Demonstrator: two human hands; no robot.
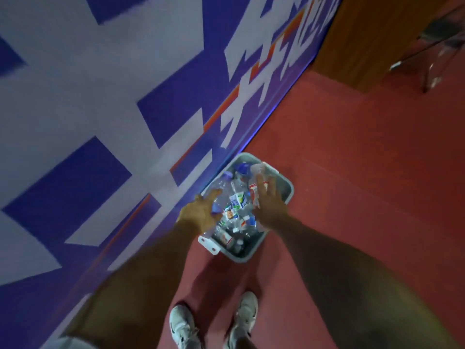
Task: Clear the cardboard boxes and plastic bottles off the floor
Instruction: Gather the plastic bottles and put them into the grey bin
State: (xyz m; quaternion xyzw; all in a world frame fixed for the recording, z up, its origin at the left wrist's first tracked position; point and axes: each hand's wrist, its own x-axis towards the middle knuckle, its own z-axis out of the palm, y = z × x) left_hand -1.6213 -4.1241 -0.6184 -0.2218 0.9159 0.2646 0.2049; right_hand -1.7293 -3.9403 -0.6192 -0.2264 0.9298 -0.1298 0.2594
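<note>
Bottom centre: two white shoes (185, 326), toes cut off by the frame edge, on a red floor (352, 172).

Centre: both forearms reach to a grey bin (288, 191).
- Left hand (198, 214): fingers curled round the lower body of a clear purple-capped bottle (222, 186), which lies tilted over the bin's left rim.
- Right hand (270, 205): fingers extended and slightly spread against a red-labelled bottle (255, 183). The thumb is hidden, so I cannot tell whether it grips.

The bin stands on the floor against the wall, heaped with clear bottles (237, 200). Labels are blurred and the count is unclear.

Left and upper frame: a purple wall (100, 159) with large white shapes.

Upper right: a wooden panel (364, 34) and a chair (440, 41), blurred and cut off.
</note>
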